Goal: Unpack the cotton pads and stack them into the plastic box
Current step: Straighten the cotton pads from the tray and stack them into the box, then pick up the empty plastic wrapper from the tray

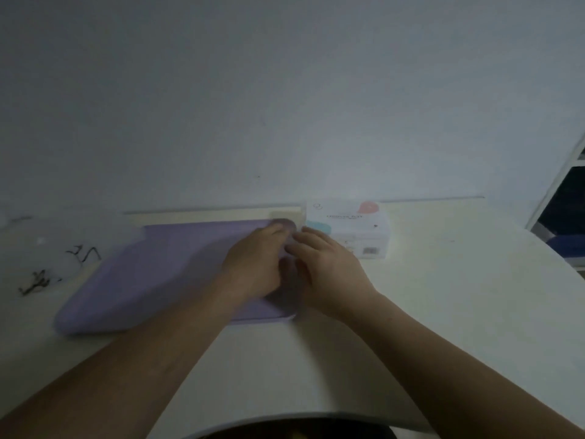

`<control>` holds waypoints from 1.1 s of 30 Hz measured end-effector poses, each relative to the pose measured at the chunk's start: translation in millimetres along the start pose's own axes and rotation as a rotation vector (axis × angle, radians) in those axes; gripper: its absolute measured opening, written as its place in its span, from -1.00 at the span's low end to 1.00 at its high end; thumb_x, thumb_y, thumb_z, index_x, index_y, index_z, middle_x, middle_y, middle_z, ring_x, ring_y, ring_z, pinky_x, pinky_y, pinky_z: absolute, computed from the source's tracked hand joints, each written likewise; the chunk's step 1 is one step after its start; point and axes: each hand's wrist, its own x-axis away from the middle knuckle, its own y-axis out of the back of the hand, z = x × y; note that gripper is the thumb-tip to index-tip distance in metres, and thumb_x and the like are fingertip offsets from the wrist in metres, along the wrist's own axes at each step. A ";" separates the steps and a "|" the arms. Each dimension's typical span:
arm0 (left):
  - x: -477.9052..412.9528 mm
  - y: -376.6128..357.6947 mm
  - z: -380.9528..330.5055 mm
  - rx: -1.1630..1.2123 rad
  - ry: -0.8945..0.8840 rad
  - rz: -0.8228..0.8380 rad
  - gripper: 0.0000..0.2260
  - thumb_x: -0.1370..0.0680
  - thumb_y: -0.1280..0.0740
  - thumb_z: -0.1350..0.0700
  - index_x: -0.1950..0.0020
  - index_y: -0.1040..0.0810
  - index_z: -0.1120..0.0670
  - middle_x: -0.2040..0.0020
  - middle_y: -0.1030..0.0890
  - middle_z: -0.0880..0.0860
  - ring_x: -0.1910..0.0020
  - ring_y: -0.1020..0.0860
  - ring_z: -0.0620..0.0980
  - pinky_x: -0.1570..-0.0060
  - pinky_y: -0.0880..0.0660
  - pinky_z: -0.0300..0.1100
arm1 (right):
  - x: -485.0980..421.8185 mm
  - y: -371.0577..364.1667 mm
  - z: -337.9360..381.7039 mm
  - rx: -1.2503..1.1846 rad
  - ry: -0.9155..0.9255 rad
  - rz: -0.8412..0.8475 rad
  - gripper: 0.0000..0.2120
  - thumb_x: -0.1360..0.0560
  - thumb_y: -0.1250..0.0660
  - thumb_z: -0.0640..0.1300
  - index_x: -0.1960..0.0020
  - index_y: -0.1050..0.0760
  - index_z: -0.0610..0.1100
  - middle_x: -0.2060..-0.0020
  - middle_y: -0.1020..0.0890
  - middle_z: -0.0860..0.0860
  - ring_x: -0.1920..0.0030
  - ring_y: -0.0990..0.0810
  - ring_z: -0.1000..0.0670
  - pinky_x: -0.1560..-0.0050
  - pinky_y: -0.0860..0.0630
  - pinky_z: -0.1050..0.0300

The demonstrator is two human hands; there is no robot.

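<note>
The frame is blurred and dim. My left hand (256,264) and my right hand (326,267) meet over the right end of a lilac mat (152,280) on the white table. Between them lies a small pale, see-through thing (288,280); I cannot tell if it is the plastic box or a pack of pads. Both hands' fingers curl toward it and touch near its far end. A rounded pale shape (285,224) shows just beyond the fingertips. A white carton (354,229) with pink and blue marks stands behind my right hand.
The table (443,296) meets a white wall at the back and curves round on the right. Dark thin bits (60,267) lie on a pale surface at the left. A shelf frame (566,198) and something blue stand off the table at far right.
</note>
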 end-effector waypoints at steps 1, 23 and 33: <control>8.0 6.4 7.4 0.007 0.038 0.027 -0.54 -0.55 -0.36 0.09 -0.45 -0.46 0.09 -0.46 -0.49 0.06 -0.41 -0.47 0.13 -0.34 -0.48 0.04 | -7.4 -6.7 12.5 -0.027 -0.005 0.063 -0.65 -0.52 -0.19 -0.06 -0.14 -0.68 -0.11 -0.14 -0.71 -0.08 -0.13 -0.66 -0.23 0.00 -0.65 -0.08; 132.3 83.0 173.2 -0.029 0.937 0.106 -0.32 -0.43 -0.29 -0.28 -0.41 -0.45 0.13 -0.30 -0.44 0.22 -0.35 -0.39 0.26 -0.30 -0.37 0.01 | -82.3 -68.6 149.8 -0.510 -0.283 0.420 -0.72 -0.66 -0.27 -0.21 -0.27 -0.69 -0.12 -0.03 -0.68 -0.01 -0.01 -0.57 0.03 0.00 -0.36 0.32; 84.4 109.7 53.8 0.055 0.299 -0.403 -0.49 -0.53 -0.36 0.10 -0.46 -0.38 0.18 -0.46 -0.32 0.11 -0.46 -0.26 0.14 -0.43 -0.28 -0.18 | -96.5 -19.7 129.7 -1.216 -0.790 0.239 -0.42 -0.60 -0.29 0.36 -0.28 -0.53 -0.13 -0.12 -0.72 -0.16 -0.05 -0.76 -0.15 0.00 -0.72 -0.12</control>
